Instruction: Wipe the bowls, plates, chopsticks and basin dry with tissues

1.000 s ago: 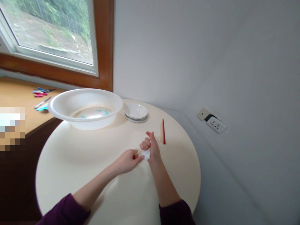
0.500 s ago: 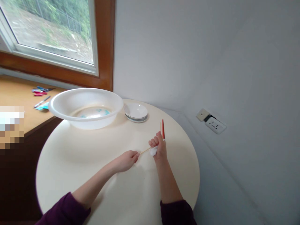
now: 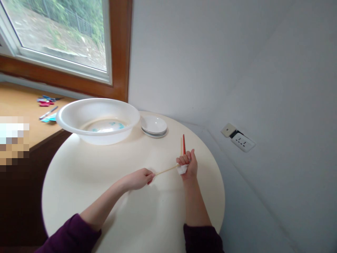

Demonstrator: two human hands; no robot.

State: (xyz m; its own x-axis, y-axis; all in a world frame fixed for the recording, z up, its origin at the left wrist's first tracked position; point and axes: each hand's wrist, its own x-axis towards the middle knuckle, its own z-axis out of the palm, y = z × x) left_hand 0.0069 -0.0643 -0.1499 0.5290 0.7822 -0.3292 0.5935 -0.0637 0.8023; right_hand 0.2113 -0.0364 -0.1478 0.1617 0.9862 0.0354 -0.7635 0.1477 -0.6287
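My left hand [image 3: 142, 178] is closed on one end of a thin light wooden chopstick [image 3: 165, 170], which slants up to the right. My right hand [image 3: 190, 164] is closed around a crumpled white cloth or tissue [image 3: 182, 169], and the chopstick's other end runs into it. How far the stick goes inside the fist is hidden. Just beyond the right hand, a red chopstick [image 3: 184, 142] and a pale wooden chopstick [image 3: 181, 146] lie side by side on the table, their near ends covered by the fingers.
On the round cream table [image 3: 105, 225] stand a large white basin [image 3: 105, 138] with some water in it and a stack of white dishes [image 3: 154, 125]. A wooden desk [image 3: 15, 95] with scissors and a pen adjoins at left. The wall with a socket [image 3: 242, 141] bounds the right.
My right hand, with the white cloth, has slid right along the chopstick, away from my left hand, so more of the stick shows. My left hand is nearly still.
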